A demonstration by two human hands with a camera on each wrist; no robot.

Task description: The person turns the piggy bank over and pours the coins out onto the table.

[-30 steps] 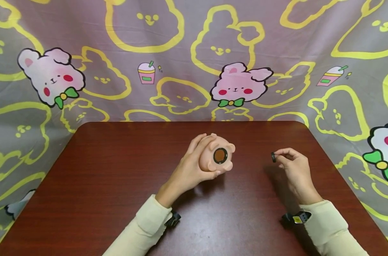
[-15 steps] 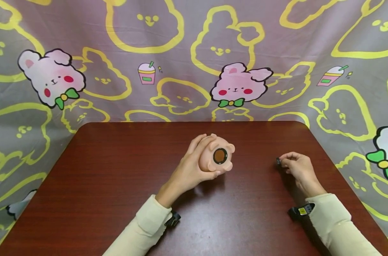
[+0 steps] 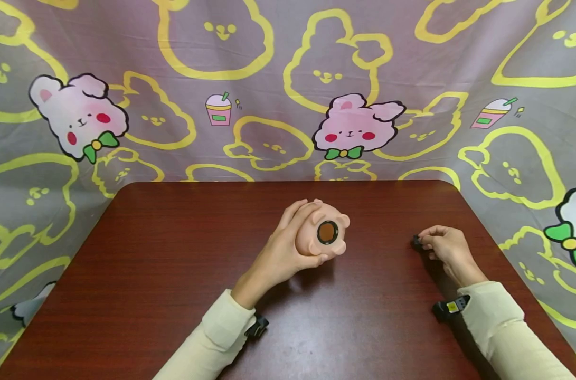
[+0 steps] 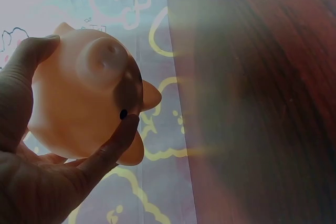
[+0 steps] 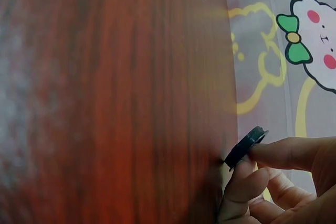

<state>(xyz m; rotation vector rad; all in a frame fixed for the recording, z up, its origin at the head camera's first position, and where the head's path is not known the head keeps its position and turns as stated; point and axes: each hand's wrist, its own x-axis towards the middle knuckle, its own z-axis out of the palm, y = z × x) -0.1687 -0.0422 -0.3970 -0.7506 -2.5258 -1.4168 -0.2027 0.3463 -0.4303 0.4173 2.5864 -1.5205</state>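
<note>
A pink piggy bank (image 3: 311,237) is gripped in my left hand (image 3: 280,245), fingers and thumb spread round its body. Its underside, with stubby feet and a round black-rimmed hole (image 3: 328,232), faces the head camera. In the left wrist view the snout (image 4: 107,59) and an eye of the piggy bank (image 4: 79,103) show. Over to the right, my right hand (image 3: 449,250) pinches a small round black plug (image 3: 416,243) between thumb and fingers, low over the table. The right wrist view has the plug (image 5: 245,146) tilted on its edge; whether it touches the table, I cannot tell.
The dark red-brown wooden table (image 3: 173,253) extends under both hands. Behind it and at both sides hangs a grey-pink curtain (image 3: 278,63) with cartoon animals. Black wrist cameras sit at the left cuff (image 3: 256,326) and the right cuff (image 3: 450,307).
My right hand has moved right and slightly toward me, lowering toward the table with the black plug still pinched. My left hand and the piggy bank have stayed nearly still.
</note>
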